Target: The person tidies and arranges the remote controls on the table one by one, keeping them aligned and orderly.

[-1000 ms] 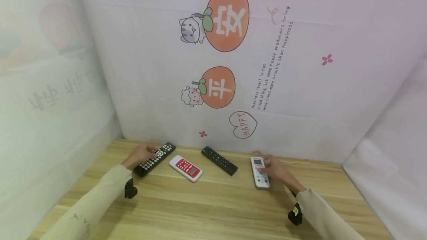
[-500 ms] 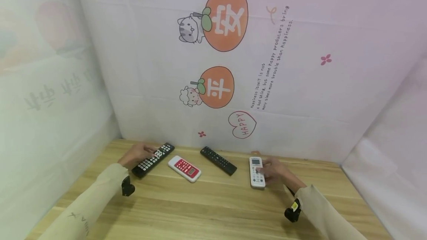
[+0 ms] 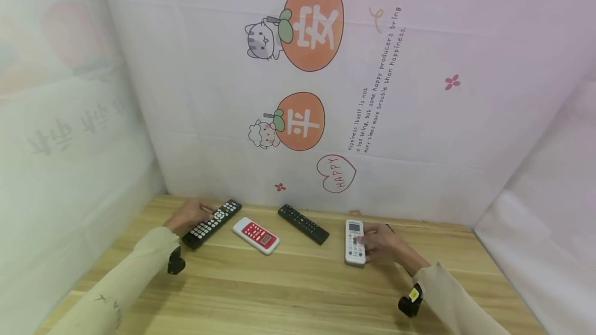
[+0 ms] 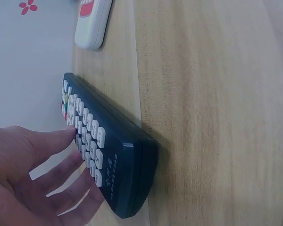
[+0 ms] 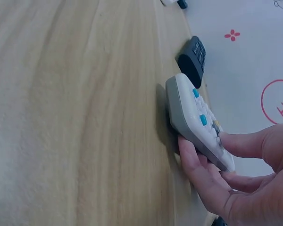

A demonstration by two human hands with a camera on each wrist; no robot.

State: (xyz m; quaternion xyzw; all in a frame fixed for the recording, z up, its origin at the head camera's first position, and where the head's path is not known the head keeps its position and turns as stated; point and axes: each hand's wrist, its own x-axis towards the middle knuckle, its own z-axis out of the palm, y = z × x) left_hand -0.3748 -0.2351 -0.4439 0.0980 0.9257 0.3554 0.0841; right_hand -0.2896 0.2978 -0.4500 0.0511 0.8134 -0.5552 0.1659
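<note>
At the far left of the table, the left hand (image 3: 190, 214) has its thumb on the buttons of a large black remote (image 3: 212, 224) and its fingers along the outer side. In the left wrist view the thumb of that hand (image 4: 42, 174) presses the face of the black remote (image 4: 113, 146). The right hand (image 3: 383, 242) grips a white remote (image 3: 355, 243) with a grey screen. The right wrist view shows this hand (image 5: 245, 174) with its thumb on top and fingers beneath the white remote (image 5: 193, 113), which tilts slightly over the table.
Between the hands lie a white remote with a red face (image 3: 256, 235) and a slim black remote (image 3: 303, 224). The wooden table (image 3: 261, 293) meets a printed white cloth (image 3: 223, 92) at its back, with white cloth on both sides.
The white remote in the right hand has shifted a little left and turned more upright to the table's back edge. The left hand still touches the large black remote.
</note>
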